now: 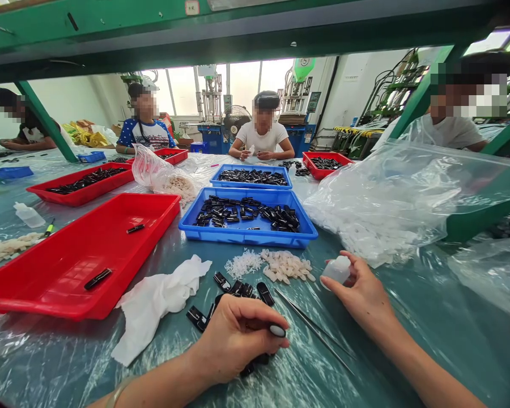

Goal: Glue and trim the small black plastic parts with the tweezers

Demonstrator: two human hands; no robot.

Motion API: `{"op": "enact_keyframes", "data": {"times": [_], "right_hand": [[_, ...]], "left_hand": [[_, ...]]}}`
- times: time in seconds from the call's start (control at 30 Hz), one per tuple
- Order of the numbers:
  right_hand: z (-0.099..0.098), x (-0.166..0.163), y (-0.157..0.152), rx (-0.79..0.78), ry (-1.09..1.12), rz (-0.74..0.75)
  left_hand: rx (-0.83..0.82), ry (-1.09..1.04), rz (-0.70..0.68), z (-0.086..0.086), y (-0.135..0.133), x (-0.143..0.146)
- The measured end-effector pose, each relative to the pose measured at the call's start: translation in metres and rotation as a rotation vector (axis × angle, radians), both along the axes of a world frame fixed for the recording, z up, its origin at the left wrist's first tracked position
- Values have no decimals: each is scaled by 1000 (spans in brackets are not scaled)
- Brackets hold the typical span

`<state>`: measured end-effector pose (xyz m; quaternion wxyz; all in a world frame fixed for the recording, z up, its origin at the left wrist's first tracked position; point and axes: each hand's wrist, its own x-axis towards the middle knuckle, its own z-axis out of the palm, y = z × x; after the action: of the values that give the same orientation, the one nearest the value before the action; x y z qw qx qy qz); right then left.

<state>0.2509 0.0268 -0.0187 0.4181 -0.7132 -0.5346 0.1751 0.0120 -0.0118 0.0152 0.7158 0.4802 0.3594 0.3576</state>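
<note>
My left hand [238,337] is closed in a pinch on a small black part [277,330] with a pale oval face, near the table's front edge. More black parts [233,289] lie loose just beyond it. My right hand [361,292] curls round a small white squeeze bottle [336,270] standing on the plastic sheet. Thin metal tweezers [310,326] lie between my two hands. Beyond them sit a heap of small white pieces [287,265] and a blue tray [249,233] full of black parts.
A big red tray [51,283] with two black parts sits at the left, a white cloth [157,303] beside it. A clear bag of white pieces [391,209] fills the right. More trays and several seated people are across the table. A green shelf hangs overhead.
</note>
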Motion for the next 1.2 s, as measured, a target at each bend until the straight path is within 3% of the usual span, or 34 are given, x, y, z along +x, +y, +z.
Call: {"op": "enact_keyframes", "data": {"times": [0.2, 0.27, 0.4, 0.47, 0.77, 1.2], "right_hand": [[10, -6, -10, 42, -76, 79], [15, -11, -17, 170, -177, 133], [25, -23, -31, 569, -543, 322], [30, -29, -36, 650, -640, 366], [44, -42, -50, 732, -731, 391], [44, -47, -56, 757, -813, 409]], "left_hand": [[-98, -12, -128, 2, -1, -2], [-133, -17, -166, 2, -2, -3], [-189, -18, -219, 3, -3, -3], [-202, -7, -245, 3, -3, -3], [-203, 54, -267, -2, -2, -1], [-186, 82, -294, -1, -2, -2]]}}
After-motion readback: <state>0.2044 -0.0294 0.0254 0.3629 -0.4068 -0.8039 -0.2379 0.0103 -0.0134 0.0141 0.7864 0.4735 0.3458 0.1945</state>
